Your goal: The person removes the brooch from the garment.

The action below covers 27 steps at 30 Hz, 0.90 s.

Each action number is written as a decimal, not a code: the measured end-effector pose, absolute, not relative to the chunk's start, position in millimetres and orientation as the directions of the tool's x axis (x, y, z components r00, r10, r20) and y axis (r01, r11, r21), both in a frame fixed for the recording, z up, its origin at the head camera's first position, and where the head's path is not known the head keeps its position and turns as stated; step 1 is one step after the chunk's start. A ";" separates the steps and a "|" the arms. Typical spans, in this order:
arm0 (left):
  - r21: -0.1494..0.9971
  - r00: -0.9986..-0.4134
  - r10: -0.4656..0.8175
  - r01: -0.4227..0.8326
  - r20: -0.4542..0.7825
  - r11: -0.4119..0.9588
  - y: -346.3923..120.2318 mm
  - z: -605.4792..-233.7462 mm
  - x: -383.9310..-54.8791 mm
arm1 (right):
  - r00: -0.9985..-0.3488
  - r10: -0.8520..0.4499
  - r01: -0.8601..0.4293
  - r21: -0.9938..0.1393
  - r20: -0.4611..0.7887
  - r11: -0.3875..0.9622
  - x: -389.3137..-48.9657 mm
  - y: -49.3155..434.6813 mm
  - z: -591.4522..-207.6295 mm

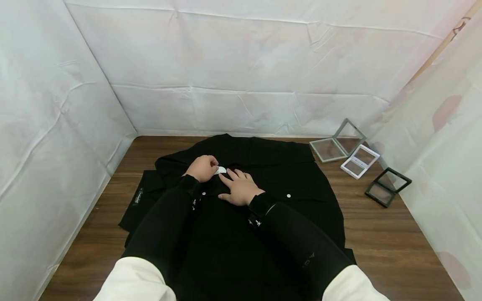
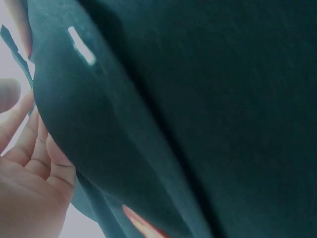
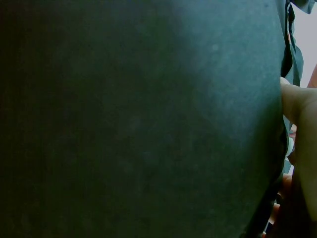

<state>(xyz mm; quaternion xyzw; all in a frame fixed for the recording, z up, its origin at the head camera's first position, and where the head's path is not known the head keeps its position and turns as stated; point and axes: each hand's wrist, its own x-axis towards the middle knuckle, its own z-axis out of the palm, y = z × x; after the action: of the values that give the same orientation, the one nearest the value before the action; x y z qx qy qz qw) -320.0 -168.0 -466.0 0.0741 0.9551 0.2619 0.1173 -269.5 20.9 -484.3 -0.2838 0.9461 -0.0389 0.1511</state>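
Observation:
A black shirt [image 1: 301, 225] with white buttons lies spread on the table. Near its upper middle is a small white tag [image 1: 221, 170]. My left hand [image 1: 202, 168] has its fingers curled, with thumb and forefinger pinching the tag's left end. In the left wrist view, the fingers [image 2: 37, 148] reach up to an edge of the black cloth. My right hand [image 1: 242, 187] rests on the shirt, fingers spread, their tips close to the tag. The right wrist view is mostly filled by dark cloth, with part of the thumb [image 3: 297, 101] at its right edge.
At the right of the wooden table [image 1: 380, 246] stand three opened square folding cases with clear panes: a grey one [image 1: 329, 160], a white one [image 1: 360, 161] and a black one [image 1: 388, 187]. White sheeting [image 1: 241, 62] walls the table at the back and both sides.

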 end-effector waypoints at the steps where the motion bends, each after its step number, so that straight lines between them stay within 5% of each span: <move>1: 0.524 -0.963 0.198 0.074 -0.185 0.849 -167.6 -467.1 -320.4 | -0.793 -0.549 -0.526 -0.158 -0.263 0.836 -269.1 21.1 -484.1; 10: 0.613 -0.974 0.150 0.016 -0.168 0.790 -168.9 -475.7 -326.0 | -0.795 -0.547 -0.525 -0.154 -0.262 0.837 -269.0 20.7 -488.4; 27: 0.558 -0.977 0.168 0.067 -0.132 0.827 -168.2 -475.9 -324.2 | -0.793 -0.541 -0.514 -0.169 -0.278 0.841 -267.1 21.6 -488.2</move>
<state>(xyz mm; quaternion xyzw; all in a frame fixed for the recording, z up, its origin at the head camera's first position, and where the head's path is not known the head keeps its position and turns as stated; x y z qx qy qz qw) -324.2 -168.2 -475.9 0.0618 0.9517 0.2876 0.0881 -267.1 21.6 -488.2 -0.2790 0.9460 -0.0424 0.1596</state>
